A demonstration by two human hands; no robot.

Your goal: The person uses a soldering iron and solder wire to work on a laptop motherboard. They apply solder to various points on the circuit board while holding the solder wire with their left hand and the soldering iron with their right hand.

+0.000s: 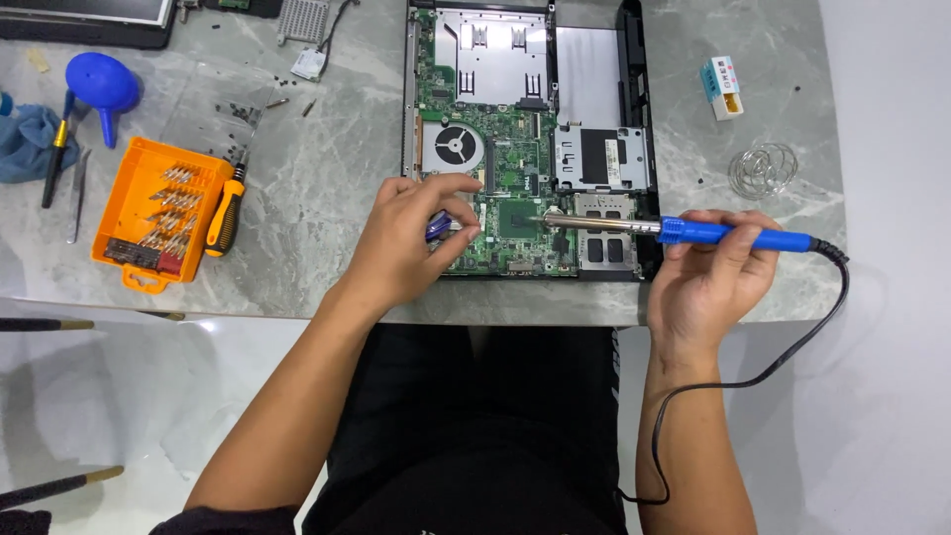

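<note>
The right hand (708, 272) has its fingers curled around the blue handle of a soldering iron (684, 230), whose tip rests on the green circuit board (505, 168) of an opened laptop (530, 139). The left hand (406, 243) pinches a small blue-purple object (439, 226) just over the board. Farther left — an orange tray (134, 213) holds screwdriver bits, with a screwdriver (226, 213) on its edge.

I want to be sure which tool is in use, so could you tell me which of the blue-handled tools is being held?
The blue-handled soldering iron in the right hand, tip over the laptop motherboard. The blue air-blower bulb lies untouched at the table's far left.
</note>
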